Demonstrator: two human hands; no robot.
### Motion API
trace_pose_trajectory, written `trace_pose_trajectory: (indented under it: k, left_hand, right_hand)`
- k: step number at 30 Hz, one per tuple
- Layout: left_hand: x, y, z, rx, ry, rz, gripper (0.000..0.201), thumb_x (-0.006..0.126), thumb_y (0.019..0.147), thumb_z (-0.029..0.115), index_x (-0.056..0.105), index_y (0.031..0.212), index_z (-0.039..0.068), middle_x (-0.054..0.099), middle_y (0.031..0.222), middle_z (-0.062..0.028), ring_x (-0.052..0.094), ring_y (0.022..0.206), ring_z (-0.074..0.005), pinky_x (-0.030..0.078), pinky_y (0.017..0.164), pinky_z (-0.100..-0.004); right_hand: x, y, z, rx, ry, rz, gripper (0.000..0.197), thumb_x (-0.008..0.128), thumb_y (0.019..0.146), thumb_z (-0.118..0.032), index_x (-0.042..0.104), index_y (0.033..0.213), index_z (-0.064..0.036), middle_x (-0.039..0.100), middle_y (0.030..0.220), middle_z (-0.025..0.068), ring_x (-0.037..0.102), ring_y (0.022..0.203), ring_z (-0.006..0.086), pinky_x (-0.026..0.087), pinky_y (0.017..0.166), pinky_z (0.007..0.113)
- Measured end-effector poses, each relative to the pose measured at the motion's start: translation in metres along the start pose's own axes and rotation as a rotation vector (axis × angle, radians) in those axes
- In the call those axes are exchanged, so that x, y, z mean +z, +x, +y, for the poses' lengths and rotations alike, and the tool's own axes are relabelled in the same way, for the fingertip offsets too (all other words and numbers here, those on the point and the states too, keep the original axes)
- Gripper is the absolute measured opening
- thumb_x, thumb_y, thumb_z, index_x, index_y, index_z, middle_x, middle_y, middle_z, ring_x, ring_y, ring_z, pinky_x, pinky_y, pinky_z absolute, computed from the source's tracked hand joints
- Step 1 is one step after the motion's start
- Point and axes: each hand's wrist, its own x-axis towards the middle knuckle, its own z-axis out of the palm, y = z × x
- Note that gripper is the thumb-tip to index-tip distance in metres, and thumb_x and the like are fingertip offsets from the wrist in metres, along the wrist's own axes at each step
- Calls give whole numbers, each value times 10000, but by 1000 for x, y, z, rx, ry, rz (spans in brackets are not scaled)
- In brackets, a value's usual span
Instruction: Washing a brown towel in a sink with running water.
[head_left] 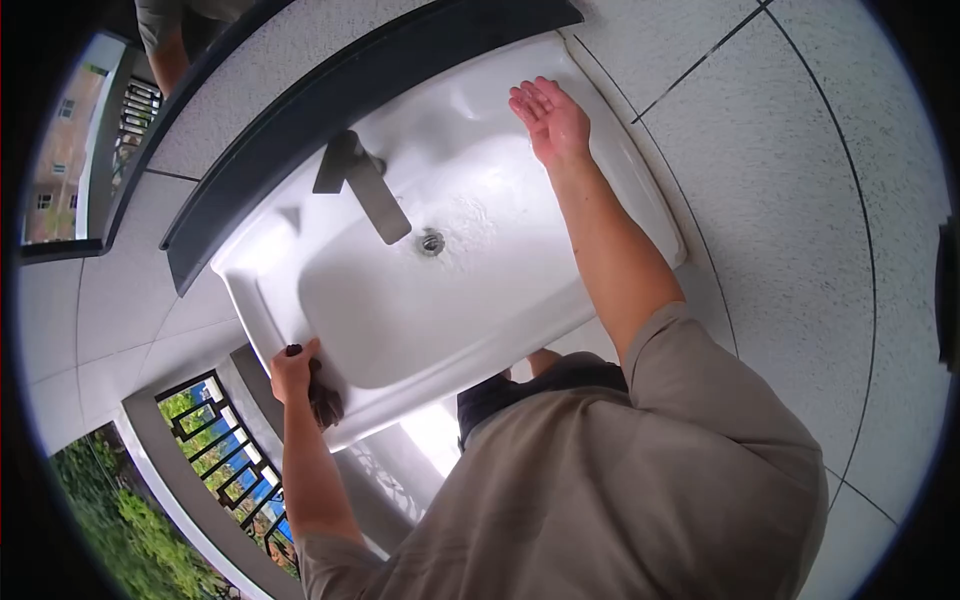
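We find the dark brown, crumpled, cloth-like bundle (325,402) at the left front rim of the white, glossy, rectangular basin (400,325), grasped in the left hand (292,374). We see the right hand (555,120) raised above the basin's right end, holding nothing, palm showing and fingers loosely curled. Farther out, we note the grey, angular metal faucet (375,195), the round metal drain (431,242) with rippling water beside it, and the long, dark grey ledge (400,82) behind.

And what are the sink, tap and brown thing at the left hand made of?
Sink: probably ceramic, white and glossy, with soft highlights.
Tap: likely metal, satin grey, with crisp edges and muted shine.
Brown thing: perhaps fabric, mostly dull, crumpled-looking, though the left hand partly hides it.
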Motion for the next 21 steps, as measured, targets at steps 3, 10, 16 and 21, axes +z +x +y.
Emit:
trace_pose_trajectory:
  k: [3, 10, 16, 21]
  left_hand:
    - [-2, 1, -1, -7, -13, -13, 566, 844, 700, 609, 829, 1045, 160, 805, 998, -58, 751, 999, -279, 561, 906, -425]
    - [2, 9, -10, -25, -11, -49, 583, 851, 693, 608, 827, 1057, 154, 805, 986, -59, 751, 998, -286, 563, 912, -430]
    - [25, 28, -24, -75, -121, -111, 597, 856, 688, 607, 825, 1048, 132, 806, 968, -54, 752, 989, -280, 563, 912, -425]
    - [34, 39, -41, -51, -140, -123, 580, 855, 694, 600, 827, 1035, 132, 805, 916, -39, 755, 970, -267, 564, 903, -417]
  right_hand:
    - [-12, -12, -1, -175, -227, 216, 362, 609, 1033, -235, 552, 1284, 20, 608, 1225, 188, 649, 1127, 302, 556, 935, 425]
    - [12, -114, 135, 532, -459, 60, 371, 622, 1043, -356, 628, 1062, 15, 668, 921, 126, 702, 775, 236, 634, 693, 403]
    - [47, -108, 199, 755, -299, 41, 313, 579, 1079, -322, 646, 1071, -16, 678, 884, 113, 701, 834, 258, 618, 715, 427]
    - [42, -94, 168, 898, 8, -176, 208, 639, 1022, -227, 630, 902, -58, 637, 745, 85, 651, 646, 268, 592, 680, 392]
